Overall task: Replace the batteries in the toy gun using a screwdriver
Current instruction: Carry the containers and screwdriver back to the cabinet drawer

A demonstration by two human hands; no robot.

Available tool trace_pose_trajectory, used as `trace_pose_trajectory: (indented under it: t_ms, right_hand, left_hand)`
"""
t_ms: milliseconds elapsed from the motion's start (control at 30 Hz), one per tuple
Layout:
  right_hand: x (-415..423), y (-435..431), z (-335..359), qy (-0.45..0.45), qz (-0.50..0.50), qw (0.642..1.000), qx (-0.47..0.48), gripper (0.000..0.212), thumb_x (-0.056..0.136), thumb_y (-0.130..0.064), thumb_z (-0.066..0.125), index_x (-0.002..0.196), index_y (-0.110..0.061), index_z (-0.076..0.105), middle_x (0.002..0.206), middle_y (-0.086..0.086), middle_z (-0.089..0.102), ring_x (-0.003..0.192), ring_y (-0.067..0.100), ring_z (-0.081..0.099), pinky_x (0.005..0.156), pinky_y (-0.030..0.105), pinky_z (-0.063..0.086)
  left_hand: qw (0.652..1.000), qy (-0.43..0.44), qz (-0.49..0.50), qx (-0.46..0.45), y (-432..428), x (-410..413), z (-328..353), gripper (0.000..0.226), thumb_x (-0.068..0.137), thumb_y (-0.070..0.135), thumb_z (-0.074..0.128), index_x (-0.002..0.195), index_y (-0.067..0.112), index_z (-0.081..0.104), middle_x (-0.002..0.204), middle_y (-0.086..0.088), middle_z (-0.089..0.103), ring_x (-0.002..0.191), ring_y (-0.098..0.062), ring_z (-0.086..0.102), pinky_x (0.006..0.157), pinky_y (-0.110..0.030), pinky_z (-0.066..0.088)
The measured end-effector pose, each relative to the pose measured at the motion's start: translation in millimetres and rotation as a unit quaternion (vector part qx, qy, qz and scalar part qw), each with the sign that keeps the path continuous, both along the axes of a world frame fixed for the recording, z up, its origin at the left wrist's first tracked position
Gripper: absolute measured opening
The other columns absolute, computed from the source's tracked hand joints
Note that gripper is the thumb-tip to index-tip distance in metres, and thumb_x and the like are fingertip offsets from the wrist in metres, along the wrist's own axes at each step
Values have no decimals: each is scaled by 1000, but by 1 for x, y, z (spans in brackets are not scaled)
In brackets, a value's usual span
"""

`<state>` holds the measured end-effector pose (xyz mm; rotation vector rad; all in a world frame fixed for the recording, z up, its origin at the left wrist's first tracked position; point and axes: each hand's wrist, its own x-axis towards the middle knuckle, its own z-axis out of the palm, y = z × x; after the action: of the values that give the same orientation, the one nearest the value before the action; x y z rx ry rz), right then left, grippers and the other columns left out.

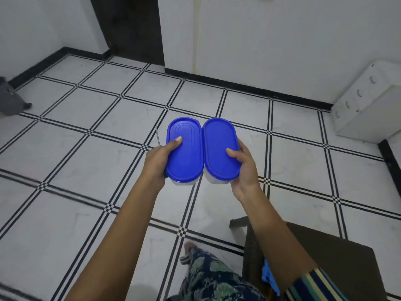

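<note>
where the view cuts in closest, a leg in leaf-patterned trousers and a foot show above the floor. just right of them a dark brown table carries a bright blue object at its near edge, mostly hidden by the right forearm, so i cannot tell what it is. a striped sleeve covers the right upper arm. both forearms reach forward over the white tile floor with its black lines. the left hand grips the left container, thumb pressed on its blue oval lid, and in the same grip holds the screwdriver: its dark handle shows by the container's near corner, its thin metal shaft points up and away along the container's left side. the right hand grips the right container, thumb on the lid. the two lids touch along their inner edges. farther off, a white drawer unit stands at the right, a grey object sits at the left edge, and a dark doorway opens in the white wall.
</note>
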<state>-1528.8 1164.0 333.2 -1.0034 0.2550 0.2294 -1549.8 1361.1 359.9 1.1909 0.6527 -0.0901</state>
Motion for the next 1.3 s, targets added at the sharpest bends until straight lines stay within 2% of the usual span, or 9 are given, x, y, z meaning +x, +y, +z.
trace_pose_trajectory:
  t_ms: [233, 333, 500, 667, 800, 1000, 1167, 1300]
  right_hand:
    - [111, 27, -12, 6, -23, 1000, -5, 54, 79, -8, 69, 131, -19, 57, 127, 10, 64, 112, 35, 64, 84, 47, 56]
    - [174, 36, -12, 18, -41, 999, 0, 52, 82, -6, 66, 131, -19, 56, 126, 8, 64, 108, 32, 66, 79, 44, 58]
    - [292, 47, 3, 18, -55, 998, 13, 53, 83, -6, 65, 132, -22, 55, 127, 6, 64, 109, 32, 65, 79, 44, 57]
    - [402, 58, 19, -3, -80, 997, 6, 52, 84, -6, 64, 133, -21, 55, 129, 6, 62, 110, 30, 65, 77, 41, 57]
    - [491, 61, 12, 1, -112, 994, -1, 50, 85, -7, 64, 132, -21, 55, 129, 7, 62, 110, 31, 64, 77, 40, 56]
    - [630, 57, 7, 17, -185, 983, 10, 48, 86, -5, 62, 131, -21, 54, 126, 6, 63, 108, 30, 64, 78, 42, 57]
    - [740, 37, 12, 19, -251, 968, 23, 50, 85, -4, 62, 131, -21, 53, 124, 6, 65, 113, 34, 62, 91, 51, 53]
    - [811, 10, 13, 19, -295, 954, 40, 49, 86, -4, 61, 132, -20, 53, 124, 7, 65, 110, 33, 64, 87, 48, 55]
  left_hand:
    - [999, 10, -36, -20, 30, 123, -15, 47, 69, 35, 84, 105, 9, 69, 101, -7, 75, 95, -28, 71, 85, -46, 57]
    - [999, 8, -45, -3, 39, 194, -15, 53, 70, 36, 83, 109, 5, 67, 99, -7, 75, 94, -28, 71, 85, -46, 57]
    - [997, -6, -77, 15, 52, 321, 4, 57, 72, 36, 81, 113, 1, 63, 100, -8, 74, 94, -29, 71, 85, -45, 57]
    - [994, -21, -106, 7, 63, 438, 13, 44, 74, 37, 79, 106, 10, 68, 101, -7, 74, 92, -27, 72, 83, -43, 58]
    - [991, -8, -134, 6, 66, 544, 1, 55, 69, 40, 82, 111, 9, 65, 102, -8, 74, 91, -29, 72, 86, -47, 56]
    - [979, -14, -200, 19, 52, 714, -9, 63, 67, 42, 83, 115, 7, 63, 104, -9, 73, 91, -30, 71, 84, -49, 57]
    - [961, -25, -274, 30, 24, 852, 4, 65, 63, 44, 85, 113, 7, 65, 104, -10, 73, 92, -31, 71, 83, -49, 58]
    - [948, -17, -316, 22, -16, 939, 8, 60, 64, 40, 85, 111, 8, 67, 101, -7, 75, 91, -29, 72, 82, -45, 58]
